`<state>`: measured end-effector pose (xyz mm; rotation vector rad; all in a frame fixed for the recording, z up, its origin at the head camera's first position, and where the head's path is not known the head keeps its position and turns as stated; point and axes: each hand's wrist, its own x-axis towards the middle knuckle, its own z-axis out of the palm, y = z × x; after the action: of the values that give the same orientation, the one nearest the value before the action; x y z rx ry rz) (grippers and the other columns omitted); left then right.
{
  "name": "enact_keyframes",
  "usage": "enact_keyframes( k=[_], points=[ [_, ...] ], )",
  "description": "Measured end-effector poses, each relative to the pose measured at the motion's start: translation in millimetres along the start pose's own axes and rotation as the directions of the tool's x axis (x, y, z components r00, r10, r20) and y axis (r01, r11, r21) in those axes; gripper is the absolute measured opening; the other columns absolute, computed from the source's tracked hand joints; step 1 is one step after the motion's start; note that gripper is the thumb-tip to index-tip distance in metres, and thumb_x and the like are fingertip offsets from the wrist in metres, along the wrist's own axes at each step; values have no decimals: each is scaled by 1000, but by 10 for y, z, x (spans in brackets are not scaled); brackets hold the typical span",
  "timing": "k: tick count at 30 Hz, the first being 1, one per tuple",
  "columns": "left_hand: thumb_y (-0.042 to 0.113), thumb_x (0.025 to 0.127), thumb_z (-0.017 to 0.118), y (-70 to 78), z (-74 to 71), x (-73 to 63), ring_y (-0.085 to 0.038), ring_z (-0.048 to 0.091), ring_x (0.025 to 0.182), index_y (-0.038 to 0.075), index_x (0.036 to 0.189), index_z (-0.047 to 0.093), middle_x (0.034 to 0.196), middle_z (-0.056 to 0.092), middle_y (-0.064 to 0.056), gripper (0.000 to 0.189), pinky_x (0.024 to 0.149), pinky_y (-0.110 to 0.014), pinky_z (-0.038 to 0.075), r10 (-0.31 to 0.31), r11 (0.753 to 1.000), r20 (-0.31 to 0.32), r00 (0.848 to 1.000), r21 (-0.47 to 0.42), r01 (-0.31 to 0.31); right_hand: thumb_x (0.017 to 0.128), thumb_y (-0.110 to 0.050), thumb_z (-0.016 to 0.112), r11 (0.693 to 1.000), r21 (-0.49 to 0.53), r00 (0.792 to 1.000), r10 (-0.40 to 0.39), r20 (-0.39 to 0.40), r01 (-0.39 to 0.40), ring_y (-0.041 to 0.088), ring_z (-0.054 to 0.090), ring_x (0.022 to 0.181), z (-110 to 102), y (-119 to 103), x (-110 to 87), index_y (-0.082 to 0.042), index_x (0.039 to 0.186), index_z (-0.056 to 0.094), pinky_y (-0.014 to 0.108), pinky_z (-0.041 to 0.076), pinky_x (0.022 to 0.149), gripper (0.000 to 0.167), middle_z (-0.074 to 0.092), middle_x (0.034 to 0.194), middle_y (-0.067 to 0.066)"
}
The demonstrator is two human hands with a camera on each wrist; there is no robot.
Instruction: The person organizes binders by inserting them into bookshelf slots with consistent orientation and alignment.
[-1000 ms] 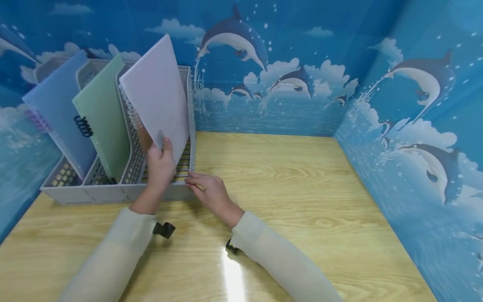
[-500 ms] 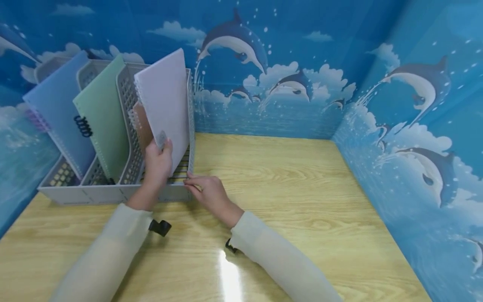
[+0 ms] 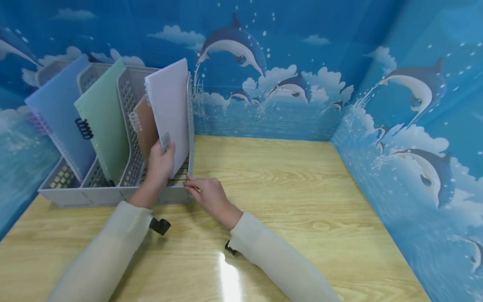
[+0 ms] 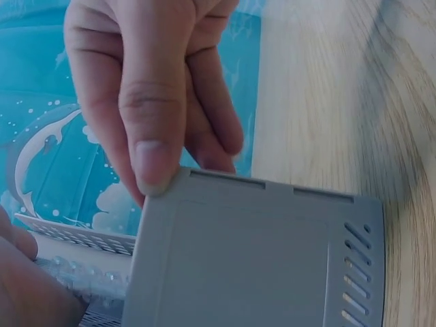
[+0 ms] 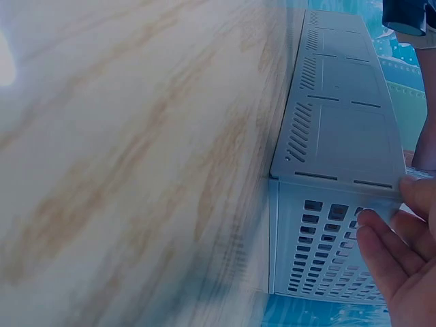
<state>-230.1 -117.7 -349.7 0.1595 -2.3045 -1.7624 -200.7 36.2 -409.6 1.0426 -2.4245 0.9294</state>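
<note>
A grey file rack (image 3: 102, 197) with upright dividers stands on the table at the left. My left hand (image 3: 160, 163) grips a pale lilac spiral notebook (image 3: 170, 100) by its lower spine side, with the notebook upright in the rack's rightmost compartment. Beside it in that compartment leans a smaller brown notebook (image 3: 146, 126). With thumb and fingers, my right hand (image 3: 211, 195) pinches the rack's front right corner, and the right wrist view shows those fingers (image 5: 385, 252) against the perforated side wall. In the left wrist view, my left hand (image 4: 30, 286) shows only at the lower left edge.
A blue notebook (image 3: 62, 109) and a green notebook (image 3: 103, 121) tilt in the other compartments. The wooden table (image 3: 286, 201) extends right of the rack. Dolphin-printed walls (image 3: 264, 113) bound the back and the right side.
The lilac notebook has come down and right in the rack and stands straighter, exposing more of the brown notebook. My left hand keeps hold of it; my right hand stays at the corner.
</note>
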Motion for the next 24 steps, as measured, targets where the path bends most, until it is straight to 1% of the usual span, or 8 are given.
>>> enact_keyframes(
  k=[3,8,10,12,17,24],
  points=[
    [24,107,32,-6,0,8,-27,27,144,9,151,31,155,32,-12,47,118,-45,21,-12,999,24,1000,36,11,89,-13,71,1000,20,1000,5,2,-5,17,68,101,0,-4,-8,-4,99,75,16,52,83,14,67,114,12],
    [22,107,32,-45,14,27,-30,25,144,7,152,29,155,30,-16,48,118,-46,20,-18,999,24,1000,46,17,89,-11,71,999,36,1000,-8,-10,8,17,69,99,20,8,-20,-3,98,75,11,52,77,13,67,114,14],
    [21,106,33,-62,21,32,-32,25,143,5,151,28,154,31,-18,48,118,-45,19,-10,999,27,1000,45,9,89,-11,70,999,42,1000,-11,-12,12,17,69,98,26,15,-22,-4,98,75,10,52,75,13,67,114,14],
    [19,106,35,-81,31,40,-33,26,143,2,151,29,153,31,-20,48,118,-45,20,11,999,30,999,37,-12,90,-12,69,999,43,1000,-11,-8,11,16,69,98,29,20,-22,-4,99,75,9,51,74,14,67,115,14],
    [17,105,37,-101,44,53,-35,27,142,3,151,27,153,31,-22,49,118,-45,20,44,998,49,998,34,-46,91,-13,68,999,46,1000,0,4,0,16,69,98,21,17,-13,-3,100,75,10,52,74,15,67,116,13],
    [16,104,37,-129,72,77,-36,28,142,5,153,23,153,31,-22,52,118,-48,21,42,998,64,997,51,-45,91,-13,69,1000,27,1000,4,10,-5,14,68,100,14,20,-11,-4,101,75,12,52,78,15,67,115,11]
  ],
)
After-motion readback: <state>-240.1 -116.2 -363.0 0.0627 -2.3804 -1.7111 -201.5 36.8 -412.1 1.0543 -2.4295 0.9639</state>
